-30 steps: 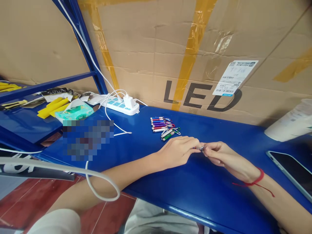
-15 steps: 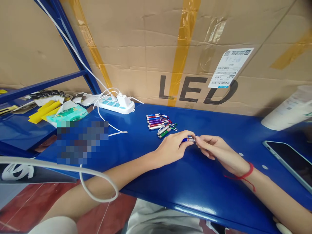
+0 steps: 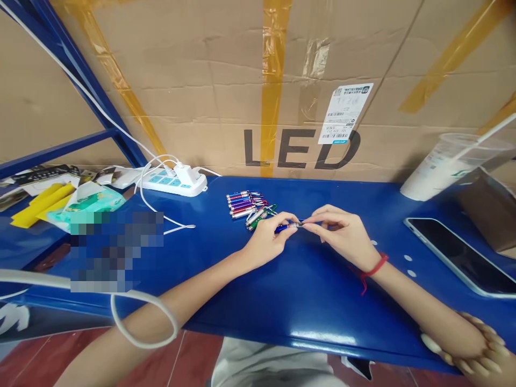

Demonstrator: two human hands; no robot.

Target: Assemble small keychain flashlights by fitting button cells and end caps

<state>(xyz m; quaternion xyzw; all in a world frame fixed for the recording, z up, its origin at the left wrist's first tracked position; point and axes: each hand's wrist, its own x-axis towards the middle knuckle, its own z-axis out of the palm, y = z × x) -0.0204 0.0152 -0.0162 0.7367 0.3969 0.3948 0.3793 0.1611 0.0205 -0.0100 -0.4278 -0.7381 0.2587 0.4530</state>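
Between the thumb and fingers of my left hand [image 3: 268, 239] is a small blue keychain flashlight [image 3: 282, 228], its silvery end pointing right. My right hand [image 3: 342, 231] pinches that end, where a bit of blue shows between the fingertips. Whether this is a clip or ring is too small to tell. Just behind my left hand lies a row of similar keychain flashlights [image 3: 244, 201] in blue, purple, red and silver, with coloured carabiner clips toward the right. A green one [image 3: 253, 224] is partly hidden by my left fingers.
A white power strip [image 3: 169, 183] with cables stands at the back left. Yellow rolls [image 3: 44, 204] and a green packet [image 3: 94, 201] lie further left. On the right are a phone [image 3: 463, 252] and a plastic cup [image 3: 435, 166]. A white cable loop [image 3: 173, 328] hangs across my left forearm.
The view has turned to the right, so most things sit further left. My right hand has turned, its fingers now straighter in the pinch. The blue flashlight stays in my left hand.
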